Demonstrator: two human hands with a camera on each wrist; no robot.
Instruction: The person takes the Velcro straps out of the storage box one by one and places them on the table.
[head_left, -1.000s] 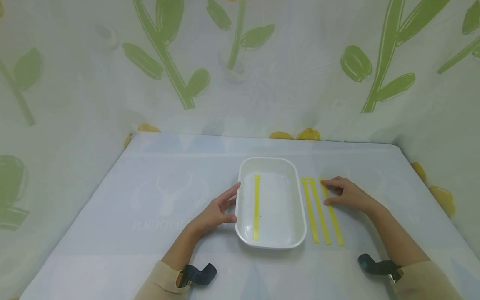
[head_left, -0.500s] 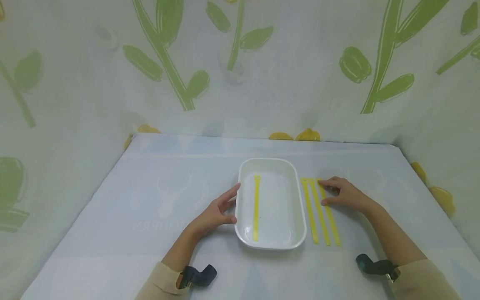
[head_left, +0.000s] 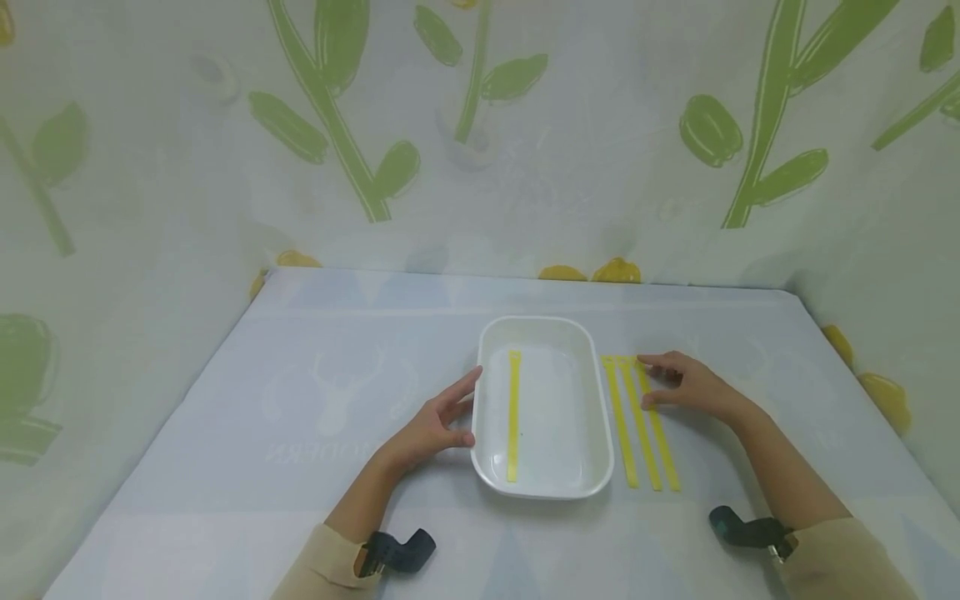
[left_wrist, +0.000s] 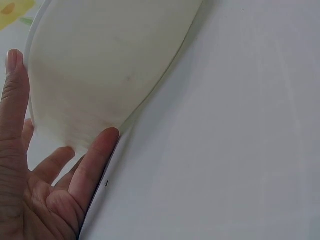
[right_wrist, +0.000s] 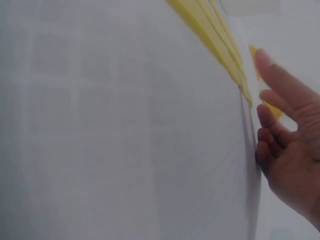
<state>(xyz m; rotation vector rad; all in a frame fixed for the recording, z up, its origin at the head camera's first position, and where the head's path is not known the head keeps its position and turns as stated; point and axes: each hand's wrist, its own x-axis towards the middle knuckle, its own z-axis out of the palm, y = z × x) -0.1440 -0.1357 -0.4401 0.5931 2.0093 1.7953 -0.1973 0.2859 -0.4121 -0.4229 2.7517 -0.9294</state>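
Observation:
A white rectangular dish (head_left: 558,417) sits near the table's middle, with one flat yellow strip (head_left: 513,421) lying lengthwise inside. My left hand (head_left: 429,429) touches its left side with extended fingers and thumb; the left wrist view shows fingertips at the dish's outer wall (left_wrist: 115,60). Right of the dish, three more strips lie almost parallel: a left strip (head_left: 620,425), a middle strip (head_left: 642,429) and a right strip (head_left: 663,442), with widened far ends. My right hand (head_left: 693,390) is over the right strip, fingertips at its far end, thumb lower along it, fingers loosely bent.
A pale patterned cloth (head_left: 337,467) covers the table. Behind it hangs a whitish curtain (head_left: 600,167) printed with green stems and leaves. Dark camera mounts, a left mount (head_left: 401,552) and a right mount (head_left: 746,529), sit at the wrists by beige sleeves.
My right hand has shifted slightly left, and the right strip has moved left with it, nearer the middle strip. The left hand and dish have stayed in place.

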